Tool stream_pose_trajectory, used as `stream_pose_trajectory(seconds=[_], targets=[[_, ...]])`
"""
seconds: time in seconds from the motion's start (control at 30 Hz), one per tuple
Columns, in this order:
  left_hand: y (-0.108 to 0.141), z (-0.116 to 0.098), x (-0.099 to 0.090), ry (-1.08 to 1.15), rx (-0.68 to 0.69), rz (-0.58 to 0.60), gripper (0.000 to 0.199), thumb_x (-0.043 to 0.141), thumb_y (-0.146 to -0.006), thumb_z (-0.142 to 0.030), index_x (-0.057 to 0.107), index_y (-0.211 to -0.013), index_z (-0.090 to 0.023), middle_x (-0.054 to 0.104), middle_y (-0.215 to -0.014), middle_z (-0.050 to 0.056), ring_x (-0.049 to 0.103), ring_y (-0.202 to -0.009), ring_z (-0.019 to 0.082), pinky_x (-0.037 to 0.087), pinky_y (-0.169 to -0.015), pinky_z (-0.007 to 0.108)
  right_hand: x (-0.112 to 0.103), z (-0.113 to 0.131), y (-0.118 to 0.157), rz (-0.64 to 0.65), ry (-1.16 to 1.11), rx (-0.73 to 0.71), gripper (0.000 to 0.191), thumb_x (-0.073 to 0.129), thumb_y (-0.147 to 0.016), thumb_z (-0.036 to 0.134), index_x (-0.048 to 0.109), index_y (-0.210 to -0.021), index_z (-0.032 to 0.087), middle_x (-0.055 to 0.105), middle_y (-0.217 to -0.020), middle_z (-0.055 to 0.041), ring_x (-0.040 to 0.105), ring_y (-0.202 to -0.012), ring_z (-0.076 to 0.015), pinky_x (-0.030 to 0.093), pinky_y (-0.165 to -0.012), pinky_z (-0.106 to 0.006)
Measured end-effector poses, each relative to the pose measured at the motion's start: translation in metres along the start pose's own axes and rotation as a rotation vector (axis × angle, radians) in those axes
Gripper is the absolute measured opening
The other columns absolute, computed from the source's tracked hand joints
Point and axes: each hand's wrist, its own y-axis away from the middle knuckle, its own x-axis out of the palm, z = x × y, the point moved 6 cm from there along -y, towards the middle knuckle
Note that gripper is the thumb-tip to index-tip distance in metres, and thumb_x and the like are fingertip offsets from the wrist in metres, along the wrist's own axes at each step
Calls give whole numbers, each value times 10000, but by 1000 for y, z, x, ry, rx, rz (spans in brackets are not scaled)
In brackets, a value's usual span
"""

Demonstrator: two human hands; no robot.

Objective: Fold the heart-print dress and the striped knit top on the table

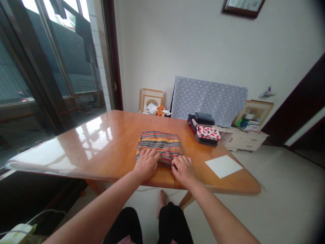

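A folded cloth (159, 139) with grey, red, yellow and orange stripes lies on the wooden table in front of me. My left hand (147, 163) rests on its near left part, the fingers laid over the top layer and the thumb hidden. At the near right corner, the fingers of my right hand (183, 170) are bent and pinch the cloth's edge. The cloth looks like a flat, roughly rectangular bundle; whether it is a garment I cannot tell.
A stack of folded clothes (204, 130) sits at the table's far right. A white sheet (223, 166) lies near the right edge of the glossy table (122, 135). Behind are a dotted blue cover (208, 98), a white cabinet (243, 140) and framed pictures (152, 93).
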Motion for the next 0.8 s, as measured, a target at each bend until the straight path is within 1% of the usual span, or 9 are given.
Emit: stream_pose_trajectory(seconds=[0.13,0.2,0.27,0.37,0.43,0.5,0.63,0.73,0.8], targets=[[7,8,-1,12,-16,-18,194,491,-891,-169,640,-998,-233,634,-1119,105,532,-1071,306,375,-941,471,3,-6,0,19,-70,32,55,586,-897,204,587,-864,248,676,-926,-17,551,-944,-221,299,-818,-349],[9,7,-1,31,-24,-25,194,498,-894,-177,639,-1013,-236,631,-1130,104,535,-1081,304,371,-950,469,3,-7,-2,16,-94,55,50,587,-905,224,586,-860,245,682,-926,-18,558,-940,-222,303,-816,-347],[7,3,-1,50,-22,-25,190,511,-904,-203,638,-1041,-237,627,-1141,103,537,-1086,301,373,-956,467,2,-7,-5,5,-102,72,57,623,-899,287,591,-877,246,685,-943,-28,561,-951,-234,310,-822,-352],[2,-5,3,80,-7,-18,197,553,-909,-258,634,-1087,-236,624,-1155,104,536,-1103,305,378,-969,470,1,-3,-9,-13,-90,69,206,711,-850,393,615,-970,257,683,-1033,-53,558,-1023,-266,320,-854,-371],[-1,-8,8,116,0,-17,204,570,-905,-262,633,-1098,-234,622,-1164,102,537,-1117,302,387,-977,465,2,-2,-10,-16,-73,66,253,733,-836,396,619,-1020,264,678,-1076,-61,551,-1060,-280,320,-865,-378],[-5,-8,14,180,-9,-21,189,551,-914,-231,637,-1082,-229,624,-1155,96,550,-1106,283,407,-970,441,3,0,-12,-12,-57,61,215,719,-855,357,616,-1019,264,680,-1066,-56,552,-1057,-275,316,-864,-379],[-10,3,26,389,-19,-40,195,474,-954,-184,646,-1042,-213,637,-1059,76,587,-1040,234,452,-950,390,4,2,-15,-5,-14,51,92,663,-895,283,601,-956,252,680,-1000,-38,552,-1021,-252,304,-855,-375],[-12,10,29,526,15,-64,209,452,-964,-164,642,-1036,-215,648,-1037,66,596,-1055,224,466,-972,382,4,5,-19,-2,13,48,99,665,-889,298,592,-930,245,672,-999,-37,541,-1025,-251,296,-866,-377],[-12,12,30,576,23,-78,209,450,-965,-160,637,-1036,-221,653,-1036,61,598,-1065,223,473,-980,385,5,8,-21,8,18,38,115,667,-883,309,586,-930,243,670,-1007,-36,537,-1026,-249,294,-876,-377]])
